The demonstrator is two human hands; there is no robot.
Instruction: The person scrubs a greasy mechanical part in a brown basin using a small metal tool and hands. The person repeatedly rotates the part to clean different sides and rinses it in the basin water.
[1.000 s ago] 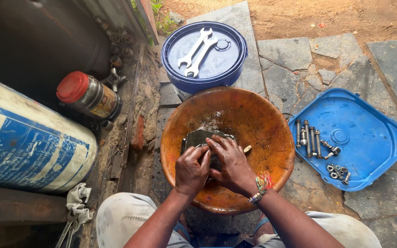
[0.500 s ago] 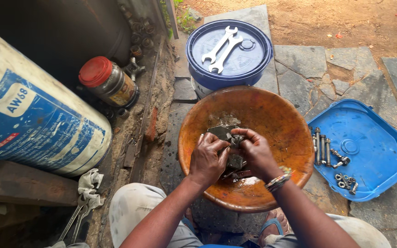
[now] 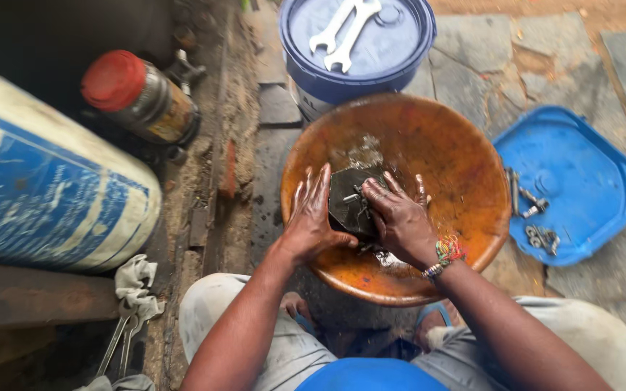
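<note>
From the head view, the left hand [image 3: 313, 221] and right hand [image 3: 398, 219] both gripped a dark metal part [image 3: 347, 200] inside the orange basin [image 3: 465, 159]; bolts [image 3: 527, 203] lay at three o'clock on a blue lid [image 3: 588, 174].

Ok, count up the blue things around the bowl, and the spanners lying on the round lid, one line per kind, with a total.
Blue round bucket lid: 1
Blue square lid: 1
Blue-and-white drum: 1
Spanners on the round lid: 2
Total: 5
</note>
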